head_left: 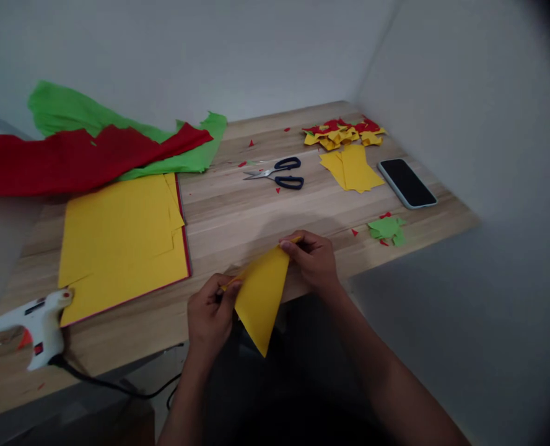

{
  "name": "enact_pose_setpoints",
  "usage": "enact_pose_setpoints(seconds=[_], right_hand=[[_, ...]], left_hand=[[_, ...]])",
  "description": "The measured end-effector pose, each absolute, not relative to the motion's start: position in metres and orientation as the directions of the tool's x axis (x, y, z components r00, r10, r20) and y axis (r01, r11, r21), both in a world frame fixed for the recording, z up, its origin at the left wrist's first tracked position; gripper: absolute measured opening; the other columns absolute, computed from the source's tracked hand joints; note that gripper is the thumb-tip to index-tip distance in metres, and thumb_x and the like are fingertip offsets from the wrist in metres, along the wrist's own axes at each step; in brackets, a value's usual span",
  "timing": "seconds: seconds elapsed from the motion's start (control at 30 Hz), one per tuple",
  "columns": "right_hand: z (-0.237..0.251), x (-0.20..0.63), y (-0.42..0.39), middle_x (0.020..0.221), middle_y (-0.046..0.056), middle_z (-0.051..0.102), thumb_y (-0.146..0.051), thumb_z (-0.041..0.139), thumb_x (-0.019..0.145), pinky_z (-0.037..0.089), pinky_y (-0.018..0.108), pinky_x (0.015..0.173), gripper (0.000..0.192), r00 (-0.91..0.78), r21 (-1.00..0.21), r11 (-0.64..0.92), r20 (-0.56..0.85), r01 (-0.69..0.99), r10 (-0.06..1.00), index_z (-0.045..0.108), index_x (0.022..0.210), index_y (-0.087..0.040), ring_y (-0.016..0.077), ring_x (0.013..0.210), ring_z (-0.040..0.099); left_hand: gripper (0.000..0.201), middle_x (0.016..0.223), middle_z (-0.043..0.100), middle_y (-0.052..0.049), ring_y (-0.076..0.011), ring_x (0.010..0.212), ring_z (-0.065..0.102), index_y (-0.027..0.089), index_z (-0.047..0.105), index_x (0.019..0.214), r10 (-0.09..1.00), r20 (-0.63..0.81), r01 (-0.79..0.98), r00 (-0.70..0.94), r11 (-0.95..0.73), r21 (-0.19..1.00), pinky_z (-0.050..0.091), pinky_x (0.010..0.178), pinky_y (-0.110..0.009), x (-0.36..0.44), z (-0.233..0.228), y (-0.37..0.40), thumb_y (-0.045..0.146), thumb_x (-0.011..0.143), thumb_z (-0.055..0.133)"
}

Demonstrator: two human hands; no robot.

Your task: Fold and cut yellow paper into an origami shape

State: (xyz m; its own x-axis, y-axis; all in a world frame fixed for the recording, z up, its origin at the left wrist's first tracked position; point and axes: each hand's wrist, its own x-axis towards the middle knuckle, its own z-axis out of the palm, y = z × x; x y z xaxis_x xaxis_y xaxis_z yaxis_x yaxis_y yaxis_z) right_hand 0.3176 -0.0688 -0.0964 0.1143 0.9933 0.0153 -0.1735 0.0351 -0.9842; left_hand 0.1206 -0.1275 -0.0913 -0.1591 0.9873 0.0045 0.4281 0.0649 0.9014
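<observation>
So the person had both hands on a yellow paper triangle, held up just off the near edge of the wooden table. The left hand pinched the lower-left end of the folded top edge between thumb and fingers, and the right hand pinched the upper-right end of that same edge, fingers pressed together on the paper. The long edge ran slantwise from lower left up to upper right between the two grips, and the rest of the sheet hung down from it to a point aimed back toward the person's lap. Both hands sat about equally close to the paper, one at each end, with the right hand a bit farther out over the table.

Everything else, going by the triangle: a scissors with dark handles lay farther back on the table, blades pointing left. Back and to the right were a small stack of yellow sheets, a heap of red and yellow cutouts beyond that, and a phone face up. A few green scraps sat to the right of the right hand. To the left lay a big yellow sheet, with red crepe paper and green crepe paper behind it, and a white glue gun at the far left near the table edge
</observation>
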Motion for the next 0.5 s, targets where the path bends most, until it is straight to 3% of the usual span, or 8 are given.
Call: enact_pose_setpoints(seconds=[0.17, 0.37, 0.5], right_hand=[[-0.0991, 0.3172, -0.0707, 0.071, 0.000, 0.071, -0.036, 0.076, 0.073, 0.050, 0.029, 0.064, 0.014, 0.134, -0.985, 0.014, -0.009, -0.171, 0.991, 0.072, 0.069, -0.023, 0.0168, 0.068, 0.062], [-0.1039, 0.3195, -0.0705, 0.057, -0.005, 0.054, -0.038, 0.074, 0.078, 0.038, 0.023, 0.053, 0.029, 0.188, -0.983, 0.048, 0.013, -0.179, 0.982, 0.059, 0.060, -0.021, 0.0105, 0.054, 0.046], [-0.1047, 0.3224, -0.0693, 0.059, -0.004, 0.056, -0.047, 0.061, 0.088, 0.040, 0.023, 0.052, 0.029, 0.150, -0.957, 0.052, 0.009, -0.285, 0.989, 0.069, 0.076, -0.022, 0.0105, 0.053, 0.048]], left_hand=[[0.025, 0.052, 0.055, 0.003, -0.0120, 0.046, 0.046, 0.020, 0.062, 0.071, 0.989, -0.044, 0.413, -0.143, 0.100, 0.905, 0.031, 0.044, -0.021, 0.1187, -0.0884, -0.1261, 0.040, 0.086, 0.063], [0.031, 0.051, 0.046, 0.005, -0.0101, 0.047, 0.039, 0.020, 0.055, 0.067, 0.989, -0.128, 0.266, -0.068, 0.142, 0.953, 0.028, 0.045, -0.021, 0.1167, -0.0886, -0.1238, 0.043, 0.085, 0.064], [0.030, 0.053, 0.047, 0.005, -0.0096, 0.048, 0.039, 0.019, 0.056, 0.069, 0.982, -0.165, 0.186, -0.087, 0.179, 0.966, 0.030, 0.045, -0.020, 0.1139, -0.0887, -0.1219, 0.044, 0.085, 0.065]])
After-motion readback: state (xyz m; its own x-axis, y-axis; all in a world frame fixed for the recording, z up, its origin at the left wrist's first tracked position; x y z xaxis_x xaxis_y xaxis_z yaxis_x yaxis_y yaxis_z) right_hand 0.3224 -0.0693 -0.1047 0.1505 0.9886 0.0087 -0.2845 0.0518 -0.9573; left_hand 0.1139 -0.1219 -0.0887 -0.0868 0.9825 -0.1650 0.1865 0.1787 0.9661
